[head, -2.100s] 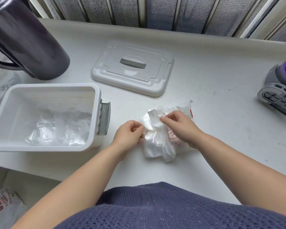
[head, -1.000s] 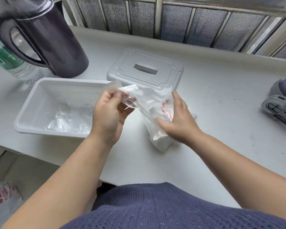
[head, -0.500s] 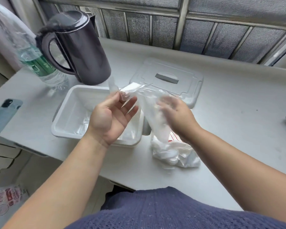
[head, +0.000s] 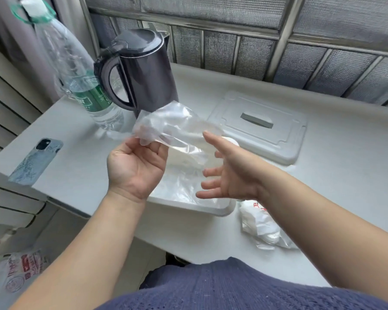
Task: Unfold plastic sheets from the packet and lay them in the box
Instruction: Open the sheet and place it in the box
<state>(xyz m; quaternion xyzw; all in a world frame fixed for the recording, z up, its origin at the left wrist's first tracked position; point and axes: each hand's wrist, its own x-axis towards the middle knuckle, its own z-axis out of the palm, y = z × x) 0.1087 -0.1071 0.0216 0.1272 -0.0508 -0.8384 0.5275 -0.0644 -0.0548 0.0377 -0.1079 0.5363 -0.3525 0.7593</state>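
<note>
Left hand [head: 137, 168] is palm up, fingertips curled over one crumpled end of a clear, thin plastic sheet [head: 177, 128], pinching it. The sheet runs from those fingertips across to the right, in the air, partly opened, creased into a loose band. Right hand [head: 230, 175] holds nothing: fingers straight and spread, index tip at the sheet's far end. Contact there cannot be told.

Directly beneath both sets of fingers sits a white rectangular plastic box [head: 211, 209], with crinkled clear film on its floor. Under the right forearm, nearer the person than the fingers, lies a crumpled white packet with red print [head: 262, 227]. Beyond the right fingertips is a flat white lid with a grey handle [head: 262, 130]. Beyond the left fingertips stands a dark kettle [head: 143, 70].

Judgement: the step in hand is spreading this sheet before lowering it.
- The right fingers likely need to take the free end opposite the left pinch, then draw the two ends gently apart.
- Light film clings and folds back on itself, so a corner grip and a slow pull suit it.
- Keeping it over the box lets it drop flat onto the film below.
</note>
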